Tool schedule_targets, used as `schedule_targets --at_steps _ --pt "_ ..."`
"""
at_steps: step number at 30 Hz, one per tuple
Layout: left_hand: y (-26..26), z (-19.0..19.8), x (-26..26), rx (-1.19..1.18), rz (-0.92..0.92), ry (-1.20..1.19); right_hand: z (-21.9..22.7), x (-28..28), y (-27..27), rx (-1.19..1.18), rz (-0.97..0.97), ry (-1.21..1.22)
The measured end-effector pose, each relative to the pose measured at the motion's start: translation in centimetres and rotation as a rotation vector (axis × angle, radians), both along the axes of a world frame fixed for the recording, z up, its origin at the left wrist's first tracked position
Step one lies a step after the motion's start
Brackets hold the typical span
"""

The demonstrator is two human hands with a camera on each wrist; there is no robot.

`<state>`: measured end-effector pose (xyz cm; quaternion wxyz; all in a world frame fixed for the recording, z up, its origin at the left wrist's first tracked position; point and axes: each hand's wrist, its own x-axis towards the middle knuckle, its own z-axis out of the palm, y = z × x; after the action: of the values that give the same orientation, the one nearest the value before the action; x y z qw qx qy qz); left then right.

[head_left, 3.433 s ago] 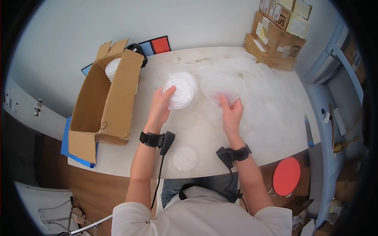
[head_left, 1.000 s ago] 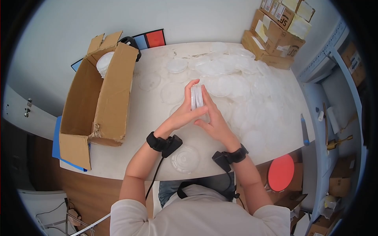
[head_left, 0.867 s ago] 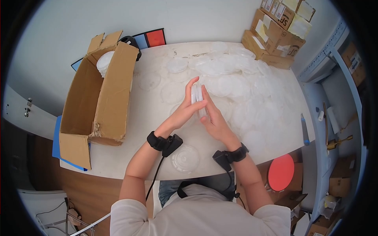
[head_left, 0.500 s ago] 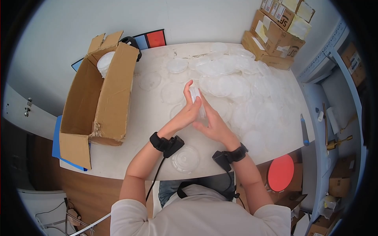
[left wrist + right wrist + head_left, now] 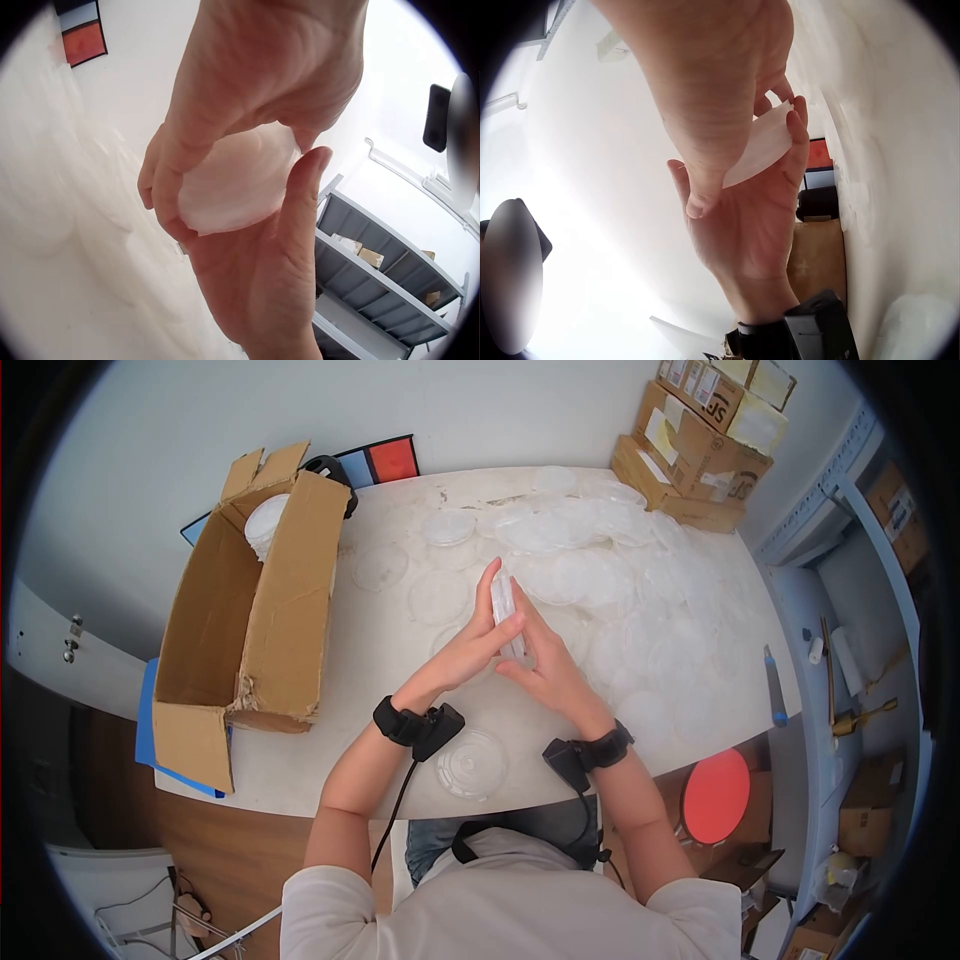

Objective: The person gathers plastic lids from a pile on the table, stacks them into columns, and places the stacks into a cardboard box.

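Between my two hands, above the middle of the table, stands a short stack of clear plastic lids (image 5: pixel 503 600) turned on edge. My left hand (image 5: pixel 467 648) holds its left side, thumb laid across the near edge. Flat fingers of my right hand (image 5: pixel 552 663) press its right side, and the thumb points in below. In the left wrist view, the round translucent face of the lid stack (image 5: pixel 240 180) shows in the ring between both hands. The right wrist view shows the lid stack (image 5: pixel 763 150) edge-on, partly hidden. A single clear lid (image 5: pixel 472 764) lies near the front edge.
Loose clear lids (image 5: pixel 650 600) are heaped over the right and back of the table. At left stands an open cardboard box (image 5: pixel 287 600) with a stack of white lids (image 5: pixel 265 525). Cartons (image 5: pixel 700 455) stand back right; a blue-handled tool (image 5: pixel 775 685) lies at the right edge.
Earlier my hands were apart, each with lids. They have come together with the lids stood on edge between the palms. Over the last second the left thumb and stack have shifted slightly.
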<state>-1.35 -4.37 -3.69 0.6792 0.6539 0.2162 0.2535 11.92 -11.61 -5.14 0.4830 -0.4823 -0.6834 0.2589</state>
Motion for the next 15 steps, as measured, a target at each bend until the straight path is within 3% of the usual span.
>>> schedule_targets --at_steps 2,6,9,11,15 --pt "0.0 0.8 -0.3 0.036 -0.019 0.051 -0.5 0.5 0.5 0.133 0.024 0.023" --pt "0.4 0.4 -0.2 0.163 0.008 -0.063 -0.3 0.5 0.2 0.091 -0.004 0.116" --pt "0.4 1.5 -0.7 0.098 -0.053 -0.029 -0.3 0.7 0.2 0.105 0.019 0.174" --pt "0.4 1.5 -0.6 -0.111 -0.089 -0.152 0.0 0.7 0.2 0.152 -0.022 0.090" --pt "0.5 1.3 -0.6 -0.310 -0.115 -0.213 -0.5 0.6 0.3 0.140 -0.056 0.027"
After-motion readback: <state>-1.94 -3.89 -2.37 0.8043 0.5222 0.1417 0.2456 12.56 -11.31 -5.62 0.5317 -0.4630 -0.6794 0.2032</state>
